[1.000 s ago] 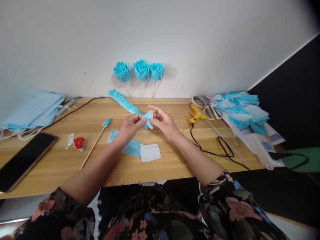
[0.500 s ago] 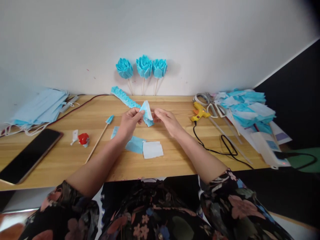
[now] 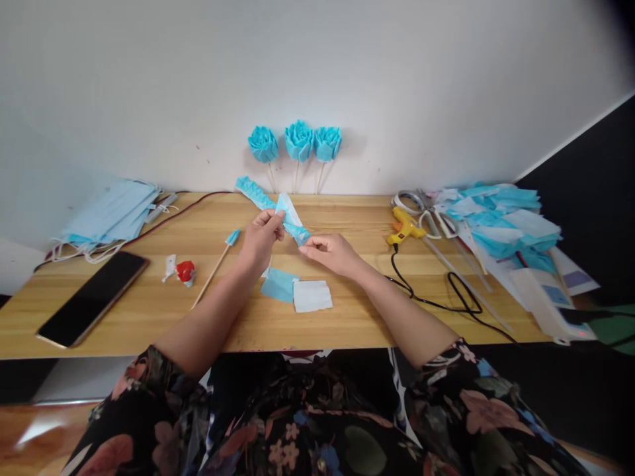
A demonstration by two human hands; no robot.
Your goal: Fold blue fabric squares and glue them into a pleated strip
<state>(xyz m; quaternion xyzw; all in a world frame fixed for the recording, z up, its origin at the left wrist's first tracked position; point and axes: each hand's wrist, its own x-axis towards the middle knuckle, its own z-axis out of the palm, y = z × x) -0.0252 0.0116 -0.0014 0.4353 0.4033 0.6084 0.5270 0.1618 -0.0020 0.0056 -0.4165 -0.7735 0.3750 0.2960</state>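
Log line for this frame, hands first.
left hand: pinching folded blue-white piece; right hand: pinching blue material below it; glue gun: on table; three blue flowers: by wall

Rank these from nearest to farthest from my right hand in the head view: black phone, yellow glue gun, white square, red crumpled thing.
Nearest to the right hand first:
1. White square: on my side of it.
2. Yellow glue gun: to its right.
3. Red crumpled thing: well left.
4. Black phone: farthest left.
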